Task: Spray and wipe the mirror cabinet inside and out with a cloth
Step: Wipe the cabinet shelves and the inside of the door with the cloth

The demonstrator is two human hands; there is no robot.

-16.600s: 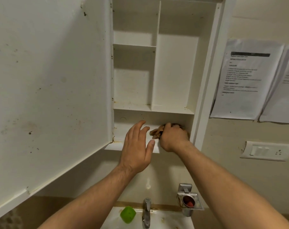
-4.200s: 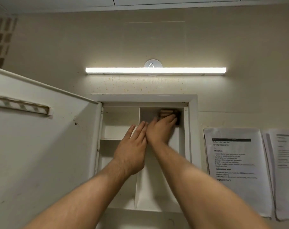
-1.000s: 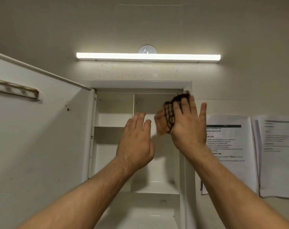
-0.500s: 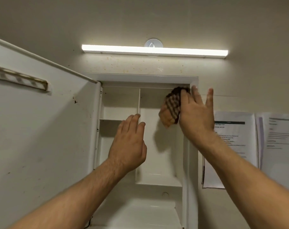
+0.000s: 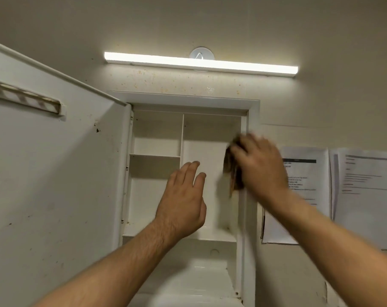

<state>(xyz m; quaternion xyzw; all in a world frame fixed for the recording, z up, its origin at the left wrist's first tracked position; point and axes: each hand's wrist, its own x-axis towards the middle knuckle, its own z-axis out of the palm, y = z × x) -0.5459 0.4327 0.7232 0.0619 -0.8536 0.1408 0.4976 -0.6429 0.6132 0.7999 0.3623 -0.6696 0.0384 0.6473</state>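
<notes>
Here, at far left, the cabinet door [image 5: 55, 185] stands swung open, its white inner face speckled with dark spots and carrying a narrow rail [image 5: 24, 97] near its top edge. To its right the mirror cabinet [image 5: 185, 100] is mounted on a beige wall [image 5: 210, 18] and shows a white interior: a vertical divider [image 5: 182, 138] separates a left column, crossed by a short shelf [image 5: 154, 155], from a taller right compartment [image 5: 203, 151]; a wider bottom compartment [image 5: 192, 275] runs beneath both. The left hand [image 5: 183, 202] is raised in front of the divider with fingers extended and close together, palm toward the cabinet, grasping nothing; whether it touches the cabinet cannot be told. Above the cabinet a lit tube light [image 5: 201, 64] runs across the wall, with small brown specks on the paint below it. Further right, the right hand [image 5: 261, 167] is blurred and presses a brown checked cloth [image 5: 232, 171] against the inner side of the cabinet's right frame [image 5: 252, 129], in the upper half of the right compartment; the fingers lie spread over the cloth, holding it bunched beneath the palm. At far right, two printed sheets [image 5: 365, 196] hang on the wall just beside the cabinet, their text too small to read.
</notes>
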